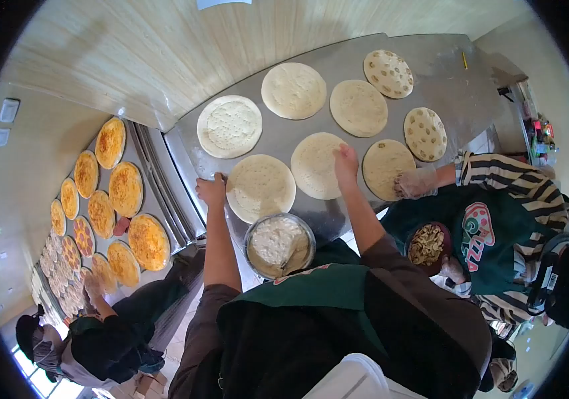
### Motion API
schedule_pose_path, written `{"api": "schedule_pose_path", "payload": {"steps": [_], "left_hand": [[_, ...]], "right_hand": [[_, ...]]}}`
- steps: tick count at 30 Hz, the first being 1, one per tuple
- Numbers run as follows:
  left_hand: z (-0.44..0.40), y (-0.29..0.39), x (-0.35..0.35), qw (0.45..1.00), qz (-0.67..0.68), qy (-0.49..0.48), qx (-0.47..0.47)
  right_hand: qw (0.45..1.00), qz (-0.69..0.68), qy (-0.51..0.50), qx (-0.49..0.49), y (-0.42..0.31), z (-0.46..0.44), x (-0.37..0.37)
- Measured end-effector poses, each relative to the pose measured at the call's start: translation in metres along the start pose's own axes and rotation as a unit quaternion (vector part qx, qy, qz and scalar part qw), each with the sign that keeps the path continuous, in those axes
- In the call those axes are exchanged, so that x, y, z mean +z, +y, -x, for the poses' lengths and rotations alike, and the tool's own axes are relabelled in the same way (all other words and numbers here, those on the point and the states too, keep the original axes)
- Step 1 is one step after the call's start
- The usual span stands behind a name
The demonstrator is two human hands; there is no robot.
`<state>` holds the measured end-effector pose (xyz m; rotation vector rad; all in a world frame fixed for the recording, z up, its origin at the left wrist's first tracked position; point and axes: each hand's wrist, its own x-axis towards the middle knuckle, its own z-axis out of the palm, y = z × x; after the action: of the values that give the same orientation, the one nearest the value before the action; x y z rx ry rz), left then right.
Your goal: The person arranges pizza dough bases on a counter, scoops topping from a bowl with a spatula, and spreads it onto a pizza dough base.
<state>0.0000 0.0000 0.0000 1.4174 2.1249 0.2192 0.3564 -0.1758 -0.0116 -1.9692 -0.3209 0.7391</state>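
Several round pizza bases lie on the steel table in front of me. My left hand (210, 190) is at the left rim of the nearest pizza base (260, 188), its fingers somewhat apart and nothing visible in them. Over the right side of a neighbouring pizza base (315, 166) is my right hand (346, 165), its fingers curled closed; whatever they may hold is hidden. Close to my body, a metal bowl (250, 262) contains a fluffy white mass (276, 241). It overlaps the lower rim of the nearest base.
At right, a co-worker's gloved hand (417, 183) touches a pizza base (384, 165); their other hand holds a bowl of sliced mushrooms (429, 243). Mushroom-dotted bases (388, 74) lie beyond. At left, another person reaches over orange-topped pizzas (125, 189) on a second table.
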Motion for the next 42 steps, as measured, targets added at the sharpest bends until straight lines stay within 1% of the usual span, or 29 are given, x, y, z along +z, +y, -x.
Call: {"api": "schedule_pose_path", "payload": {"steps": [2, 3, 5, 7, 8, 9, 11, 12, 14, 15, 17, 19, 20, 23, 26, 29, 31, 32, 33, 34, 35, 37, 40, 42], "left_hand": [[-0.014, -0.011, 0.002, 0.996, 0.065, 0.031, 0.054], [0.007, -0.022, -0.008, 0.994, 0.039, 0.075, 0.063], [0.031, -0.021, -0.011, 0.985, 0.016, 0.155, 0.08], [0.036, -0.024, -0.022, 0.972, 0.037, 0.196, 0.124], [0.039, -0.028, -0.029, 0.964, 0.048, 0.217, 0.145], [0.044, -0.032, -0.039, 0.962, 0.048, 0.217, 0.161], [0.055, -0.042, -0.055, 0.956, 0.049, 0.217, 0.192], [0.06, -0.049, -0.059, 0.955, 0.055, 0.216, 0.194], [0.072, -0.062, -0.067, 0.958, 0.048, 0.213, 0.183], [0.079, -0.066, -0.071, 0.962, 0.037, 0.213, 0.17], [0.087, -0.079, -0.074, 0.961, 0.043, 0.209, 0.173], [0.093, -0.089, -0.076, 0.967, 0.033, 0.21, 0.137], [0.093, -0.093, -0.076, 0.967, 0.037, 0.213, 0.135], [0.098, -0.102, -0.076, 0.969, 0.045, 0.213, 0.119], [0.1, -0.099, -0.08, 0.974, 0.035, 0.202, 0.098], [0.104, -0.089, -0.081, 0.977, 0.037, 0.184, 0.102], [0.103, -0.09, -0.078, 0.977, 0.056, 0.178, 0.105], [0.101, -0.09, -0.077, 0.977, 0.065, 0.174, 0.107], [0.1, -0.089, -0.076, 0.976, 0.064, 0.174, 0.111], [0.1, -0.086, -0.074, 0.976, 0.065, 0.173, 0.114], [0.1, -0.084, -0.072, 0.976, 0.065, 0.173, 0.118], [0.101, -0.077, -0.071, 0.971, 0.111, 0.16, 0.136], [0.109, -0.07, -0.073, 0.969, 0.145, 0.138, 0.146], [0.108, -0.069, -0.073, 0.967, 0.154, 0.132, 0.154]], "right_hand": [[0.991, 0.035, 0.126, -0.017, -0.032, -0.027, 0.007], [0.985, 0.048, 0.168, 0.011, -0.041, -0.022, -0.001], [0.96, 0.088, 0.261, 0.046, -0.078, -0.042, -0.011], [0.953, 0.108, 0.283, 0.021, -0.092, -0.082, -0.025], [0.946, 0.14, 0.292, 0.015, -0.095, -0.106, -0.034], [0.938, 0.172, 0.3, 0.01, -0.097, -0.13, -0.045], [0.948, 0.097, 0.277, 0.125, -0.106, -0.179, -0.076], [0.94, 0.025, 0.3, 0.161, -0.103, -0.202, -0.09], [0.905, -0.118, 0.337, 0.231, -0.088, -0.24, -0.107], [0.891, -0.209, 0.331, 0.231, -0.084, -0.254, -0.115], [0.84, -0.382, 0.311, 0.227, -0.079, -0.274, -0.125], [0.831, -0.457, 0.27, 0.168, -0.086, -0.273, -0.131], [0.822, -0.493, 0.249, 0.137, -0.092, -0.272, -0.133], [0.802, -0.509, 0.298, 0.095, -0.09, -0.284, -0.137], [0.815, -0.47, 0.316, 0.119, -0.106, -0.278, -0.148], [0.837, -0.456, 0.301, 0.045, -0.085, -0.297, -0.157], [0.898, -0.282, 0.333, 0.062, -0.088, -0.276, -0.16], [0.916, -0.191, 0.345, 0.071, -0.091, -0.261, -0.158], [0.944, -0.072, 0.317, 0.061, -0.093, -0.243, -0.155], [0.956, 0.049, 0.285, 0.05, -0.095, -0.225, -0.151], [0.953, 0.169, 0.246, 0.04, -0.099, -0.208, -0.145], [0.95, 0.274, 0.113, 0.1, -0.105, -0.179, -0.136], [0.945, 0.269, 0.1, 0.155, -0.095, -0.135, -0.121], [0.943, 0.273, 0.112, 0.157, -0.091, -0.123, -0.116]]}}
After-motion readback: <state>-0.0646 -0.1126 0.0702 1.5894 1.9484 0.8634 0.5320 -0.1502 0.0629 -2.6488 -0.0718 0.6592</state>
